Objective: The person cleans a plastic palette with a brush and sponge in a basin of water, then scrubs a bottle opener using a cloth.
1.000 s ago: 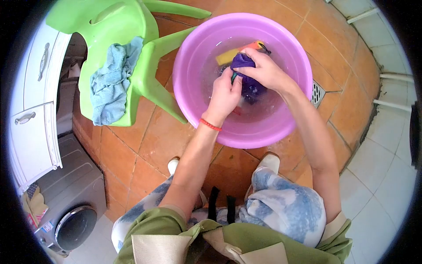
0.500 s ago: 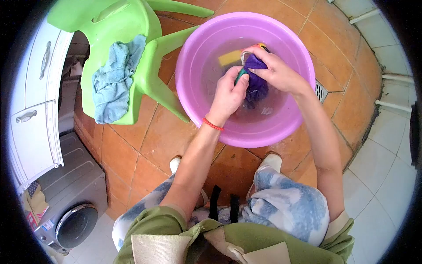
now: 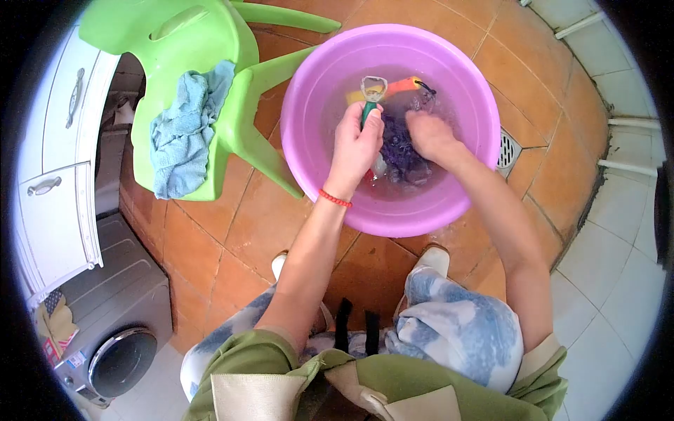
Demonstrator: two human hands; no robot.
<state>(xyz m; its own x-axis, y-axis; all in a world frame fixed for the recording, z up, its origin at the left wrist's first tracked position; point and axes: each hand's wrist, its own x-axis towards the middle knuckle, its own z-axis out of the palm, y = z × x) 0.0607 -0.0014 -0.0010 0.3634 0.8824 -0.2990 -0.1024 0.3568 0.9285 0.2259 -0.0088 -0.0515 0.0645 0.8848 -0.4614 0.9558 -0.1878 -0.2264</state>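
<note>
A purple basin [image 3: 309, 161] of cloudy water stands on the floor. My left hand [image 3: 358, 140] is closed round the green handle of a peeler-like tool [image 3: 373, 88], its metal head pointing up above the water. My right hand [image 3: 430, 135] reaches to the water beside a dark purple cloth [image 3: 399, 147]; its fingertips are blurred and partly hidden. Behind the tool lie a yellow piece [image 3: 356, 95] and an orange-and-yellow handle [image 3: 402, 85] with a black loop. Something red shows in the water near my left wrist.
Left of the basin is a green plastic chair [image 3: 161, 77] with a blue-grey cloth [image 3: 186, 133] on its seat. A washing machine [image 3: 123, 281] and white cabinets [image 3: 60, 210] stand at the far left. A floor drain [image 3: 507, 151] lies right of the basin, near the tiled wall.
The purple cloth has come off the tool and is down in the water. My right hand has moved away from my left and lower. The tool's metal head is now uncovered.
</note>
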